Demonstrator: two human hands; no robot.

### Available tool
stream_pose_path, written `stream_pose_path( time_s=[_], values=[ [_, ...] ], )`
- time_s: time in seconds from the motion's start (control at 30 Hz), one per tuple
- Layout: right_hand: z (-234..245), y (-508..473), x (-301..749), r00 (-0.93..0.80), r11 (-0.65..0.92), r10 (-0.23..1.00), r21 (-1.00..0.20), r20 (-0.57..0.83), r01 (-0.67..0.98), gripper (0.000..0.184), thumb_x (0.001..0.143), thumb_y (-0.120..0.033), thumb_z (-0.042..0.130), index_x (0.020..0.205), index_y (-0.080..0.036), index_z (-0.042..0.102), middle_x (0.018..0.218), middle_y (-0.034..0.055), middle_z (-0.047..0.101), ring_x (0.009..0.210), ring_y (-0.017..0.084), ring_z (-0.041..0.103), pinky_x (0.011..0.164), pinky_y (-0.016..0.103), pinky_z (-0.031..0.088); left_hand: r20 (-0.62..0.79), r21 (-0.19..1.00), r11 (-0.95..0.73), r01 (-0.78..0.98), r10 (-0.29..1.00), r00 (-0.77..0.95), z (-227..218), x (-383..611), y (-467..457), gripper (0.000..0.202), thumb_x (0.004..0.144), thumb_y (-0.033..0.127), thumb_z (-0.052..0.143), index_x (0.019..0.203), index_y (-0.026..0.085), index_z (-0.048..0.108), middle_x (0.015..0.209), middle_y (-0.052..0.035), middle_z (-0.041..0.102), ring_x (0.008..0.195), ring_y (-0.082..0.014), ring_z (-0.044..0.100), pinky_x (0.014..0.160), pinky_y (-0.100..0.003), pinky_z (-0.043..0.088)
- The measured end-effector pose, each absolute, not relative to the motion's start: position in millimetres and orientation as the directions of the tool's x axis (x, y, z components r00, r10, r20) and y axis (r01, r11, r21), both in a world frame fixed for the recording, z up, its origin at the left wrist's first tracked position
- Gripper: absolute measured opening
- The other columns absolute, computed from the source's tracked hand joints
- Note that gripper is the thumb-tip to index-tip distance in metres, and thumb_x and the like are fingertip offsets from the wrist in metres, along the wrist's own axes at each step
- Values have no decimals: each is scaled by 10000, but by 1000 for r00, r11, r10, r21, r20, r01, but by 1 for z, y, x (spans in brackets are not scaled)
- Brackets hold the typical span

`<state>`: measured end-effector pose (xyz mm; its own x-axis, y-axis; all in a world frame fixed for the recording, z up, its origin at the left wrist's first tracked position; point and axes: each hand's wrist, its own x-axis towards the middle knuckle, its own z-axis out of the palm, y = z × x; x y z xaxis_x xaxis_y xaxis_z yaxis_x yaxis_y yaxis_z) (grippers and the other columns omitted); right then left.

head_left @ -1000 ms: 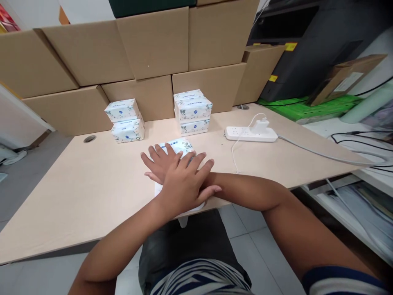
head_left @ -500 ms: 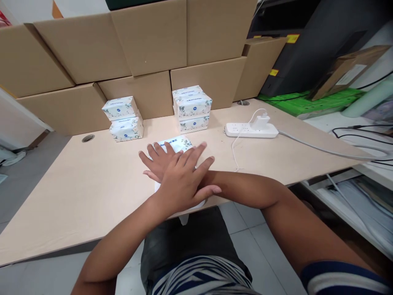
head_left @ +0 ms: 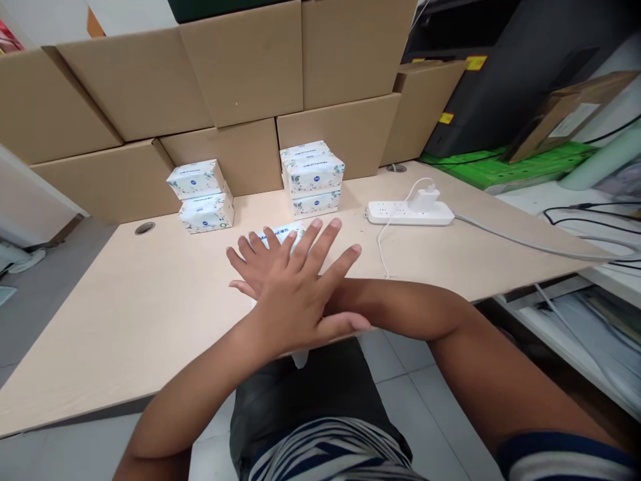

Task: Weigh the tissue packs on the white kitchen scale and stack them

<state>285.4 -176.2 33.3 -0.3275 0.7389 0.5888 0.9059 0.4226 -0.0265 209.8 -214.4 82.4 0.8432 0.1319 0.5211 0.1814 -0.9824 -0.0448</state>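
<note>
My arms are crossed over the desk. My right hand [head_left: 254, 262] lies palm down with fingers spread on a white printed tissue pack [head_left: 286, 230]. Above it, my left hand [head_left: 298, 294] is stretched out flat with its thumb to the right, covering part of the right hand and wrist. Only the far end of the pack, with blue lettering, shows beyond the fingers; the rest is hidden. Whether the left palm touches the pack or only the right hand, I cannot tell. A small white piece [head_left: 300, 359] hangs below the desk's front edge.
Tissue packs are stacked at the back left [head_left: 205, 212] and back middle [head_left: 316, 175] against cardboard boxes [head_left: 245, 63]. A white power strip [head_left: 410, 212] with a plug and cables lies to the right. The wooden desk [head_left: 125, 314] has a round cable hole [head_left: 145, 228].
My left hand has shifted slightly, its fingers and thumb reaching farther right and its fingers spreading wider. It now covers more of the tissue pack. My right hand has stayed nearly in place.
</note>
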Motion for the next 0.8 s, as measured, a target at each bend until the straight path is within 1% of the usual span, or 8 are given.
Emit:
stream_pose_path(
  time_s=[0.07, 0.13, 0.2, 0.33, 0.47, 0.53, 0.67, 0.8],
  values=[
    [40, -175, 284, -335, 380, 796, 14, 503, 925, 723, 969, -469, 725, 1573, -117, 542, 1670, 260, 504, 1568, 454, 457, 1294, 710, 335, 477, -76, -975, 209, 148, 866, 75, 217, -215, 944, 987, 869, 301, 1562, 166, 556, 1701, -237, 466, 1599, -475, 388, 1271, -678, 295],
    [49, -177, 284, -353, 355, 841, 75, 411, 932, 712, 1019, -476, 659, 1609, -117, 488, 1743, 244, 398, 1624, 427, 379, 1306, 695, 330, 465, -89, -973, 213, 149, 873, 70, 220, -215, 937, 987, 867, 309, 1549, 163, 568, 1704, -237, 465, 1588, -465, 409, 1271, -677, 294],
    [56, -181, 285, -364, 343, 861, 121, 355, 931, 706, 1058, -484, 601, 1634, -107, 441, 1768, 244, 348, 1645, 422, 338, 1309, 700, 314, 469, -104, -974, 202, 131, 874, 69, 220, -214, 920, 997, 854, 313, 1554, 166, 564, 1717, -231, 450, 1583, -456, 420, 1278, -673, 283],
    [51, -182, 284, -355, 332, 852, 125, 386, 935, 748, 1051, -559, 597, 1639, -126, 435, 1751, 245, 381, 1620, 412, 381, 1303, 682, 326, 473, -105, -974, 203, 130, 871, 65, 218, -212, 901, 1002, 840, 339, 1586, 182, 537, 1735, -215, 428, 1585, -453, 418, 1289, -661, 271],
    [38, -177, 280, -323, 308, 851, 104, 415, 946, 790, 1014, -637, 618, 1633, -175, 448, 1724, 241, 430, 1542, 406, 482, 1264, 687, 376, 478, -88, -975, 204, 138, 867, 59, 220, -210, 901, 999, 839, 353, 1613, 197, 507, 1736, -202, 430, 1598, -448, 399, 1298, -654, 257],
    [36, -176, 279, -309, 300, 861, 87, 403, 950, 783, 1020, -640, 604, 1642, -196, 434, 1724, 232, 432, 1529, 421, 491, 1243, 712, 385, 478, -87, -976, 200, 135, 868, 58, 220, -209, 906, 998, 843, 345, 1607, 194, 513, 1736, -202, 429, 1600, -446, 396, 1298, -653, 260],
    [44, -180, 281, -291, 300, 892, 29, 345, 954, 760, 1044, -631, 551, 1665, -222, 398, 1719, 217, 441, 1568, 451, 436, 1240, 746, 362, 459, -92, -976, 198, 135, 878, 59, 221, -210, 888, 1011, 828, 334, 1587, 181, 533, 1735, -196, 436, 1592, -435, 413, 1290, -640, 290],
    [54, -184, 283, -301, 315, 900, 6, 314, 949, 718, 1040, -618, 565, 1622, -213, 455, 1665, 205, 518, 1539, 434, 477, 1238, 730, 384, 444, -82, -977, 196, 140, 885, 60, 220, -211, 869, 1013, 817, 359, 1587, 190, 540, 1726, -184, 455, 1620, -432, 370, 1285, -636, 304]
  ],
)
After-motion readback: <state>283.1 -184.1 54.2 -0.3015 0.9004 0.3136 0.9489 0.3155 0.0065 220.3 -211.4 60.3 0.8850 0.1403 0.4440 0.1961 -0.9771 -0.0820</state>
